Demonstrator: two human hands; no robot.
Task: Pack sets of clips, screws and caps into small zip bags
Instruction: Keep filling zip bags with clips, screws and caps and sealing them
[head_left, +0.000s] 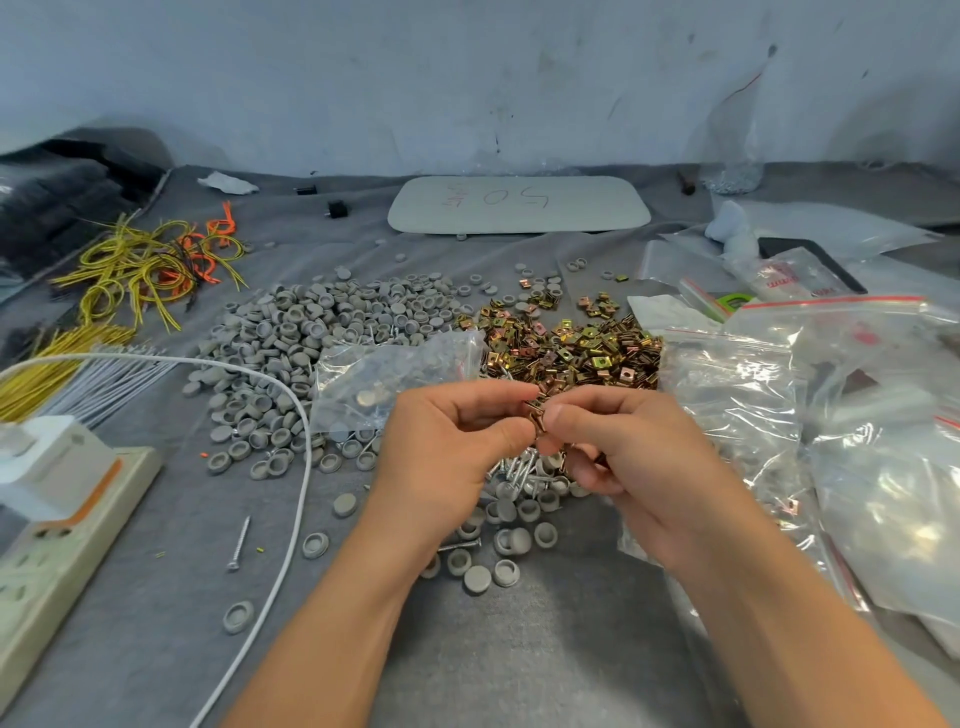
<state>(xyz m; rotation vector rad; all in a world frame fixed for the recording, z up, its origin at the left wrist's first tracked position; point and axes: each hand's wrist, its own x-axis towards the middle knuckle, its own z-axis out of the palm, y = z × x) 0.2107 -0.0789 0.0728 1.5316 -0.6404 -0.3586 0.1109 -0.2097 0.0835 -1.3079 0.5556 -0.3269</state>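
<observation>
My left hand (452, 441) and my right hand (618, 441) meet at the table's middle, both pinching a few brass-coloured clips (537, 413) between thumbs and fingers. Behind them lies a heap of the same clips (571, 348). A wide pile of grey round caps (291, 343) spreads to the left. Silver screws (514, 470) lie under my hands among loose caps. A small zip bag (384, 374) with a few parts in it rests just behind my left hand. One loose screw (239, 543) lies at lower left.
Empty red-striped zip bags (831, 395) pile up on the right. A white cable (291, 415) curves from a power strip (57, 525) at the left. Yellow and orange wire ties (150, 265) lie far left. A white tray (519, 205) sits by the wall.
</observation>
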